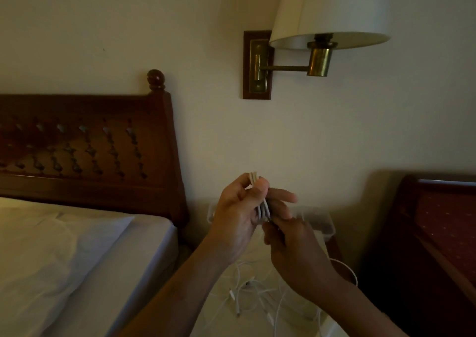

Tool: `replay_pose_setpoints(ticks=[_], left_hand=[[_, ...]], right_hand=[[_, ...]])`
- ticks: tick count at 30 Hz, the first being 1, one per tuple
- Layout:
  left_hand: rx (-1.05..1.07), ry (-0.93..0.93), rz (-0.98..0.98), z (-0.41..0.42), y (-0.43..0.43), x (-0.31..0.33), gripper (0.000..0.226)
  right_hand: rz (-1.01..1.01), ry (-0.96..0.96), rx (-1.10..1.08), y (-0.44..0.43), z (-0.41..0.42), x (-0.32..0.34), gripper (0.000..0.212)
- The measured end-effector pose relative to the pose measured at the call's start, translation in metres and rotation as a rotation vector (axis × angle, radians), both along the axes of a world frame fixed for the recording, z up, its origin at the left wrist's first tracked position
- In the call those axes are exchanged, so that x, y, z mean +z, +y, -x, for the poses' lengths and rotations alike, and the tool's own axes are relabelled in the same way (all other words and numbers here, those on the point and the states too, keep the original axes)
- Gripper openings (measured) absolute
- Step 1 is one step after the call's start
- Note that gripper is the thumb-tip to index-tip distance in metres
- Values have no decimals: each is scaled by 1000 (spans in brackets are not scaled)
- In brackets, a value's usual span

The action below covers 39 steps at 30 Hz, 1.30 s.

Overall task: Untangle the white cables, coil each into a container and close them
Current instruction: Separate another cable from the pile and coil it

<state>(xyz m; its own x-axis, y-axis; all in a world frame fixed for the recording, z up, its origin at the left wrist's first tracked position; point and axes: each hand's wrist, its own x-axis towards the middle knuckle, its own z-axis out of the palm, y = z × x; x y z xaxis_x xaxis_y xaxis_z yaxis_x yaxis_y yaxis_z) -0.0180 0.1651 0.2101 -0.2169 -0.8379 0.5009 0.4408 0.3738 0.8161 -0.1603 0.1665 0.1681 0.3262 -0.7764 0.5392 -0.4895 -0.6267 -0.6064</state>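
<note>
My left hand [238,214] is raised over the nightstand and grips a folded bunch of white cable [253,178], whose loops stick out above the fingers. My right hand [291,244] sits just below and to the right, pinching the lower end of that same bunch. A loose tangle of white cables [253,295] with small plugs lies on the nightstand top [221,318] under both hands. A clear plastic container [318,219] stands at the back of the nightstand, partly hidden by my hands; whether it has a lid on I cannot tell.
A bed with white sheets [64,254] and a dark wooden headboard [85,151] lies to the left. A wall lamp [327,22] hangs above the nightstand. A dark red upholstered headboard [445,223] stands to the right.
</note>
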Motion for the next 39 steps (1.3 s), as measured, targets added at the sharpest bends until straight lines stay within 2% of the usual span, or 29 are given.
replay_pose_setpoints(ticks=[6,9,12,14,16,20,23,25,31,34,35,37,39], left_hand=[[259,-475,153,5,-16,-2,20],[334,-723,199,-1,-23,-3,21],[292,-835,192,-5,-24,-3,29],[270,-852,184,-5,-23,-4,35],[210,-771,121,-3,-22,-7,39],[-7,-428,-52,-6,-20,-12,42],[-110,-243,-92,-7,-16,-15,40],[-139,-191,-98,-7,-13,-16,40],[-219,-51,-183,-7,-8,-8,29],[-259,36,-194,2,-5,-8,30],[-243,65,-185,5,-4,-8,30],[-174,123,-170,10,-5,-4,29],[-56,121,-141,11,-11,-1,29]], right_hand=[[-53,217,-59,7,16,21,17],[0,298,-69,7,29,36,10],[142,448,-158,4,41,48,16],[308,446,-185,0,46,55,13],[412,350,-159,-6,50,61,12],[452,194,-147,-19,49,62,16],[276,-39,-98,-28,43,56,17],[129,-183,-52,-31,40,51,18],[48,-333,34,-26,25,36,26],[-33,-351,108,-26,21,28,19],[-58,-291,51,-27,20,24,16],[-46,-51,-102,-24,19,16,25],[-69,156,-75,-17,14,11,34]])
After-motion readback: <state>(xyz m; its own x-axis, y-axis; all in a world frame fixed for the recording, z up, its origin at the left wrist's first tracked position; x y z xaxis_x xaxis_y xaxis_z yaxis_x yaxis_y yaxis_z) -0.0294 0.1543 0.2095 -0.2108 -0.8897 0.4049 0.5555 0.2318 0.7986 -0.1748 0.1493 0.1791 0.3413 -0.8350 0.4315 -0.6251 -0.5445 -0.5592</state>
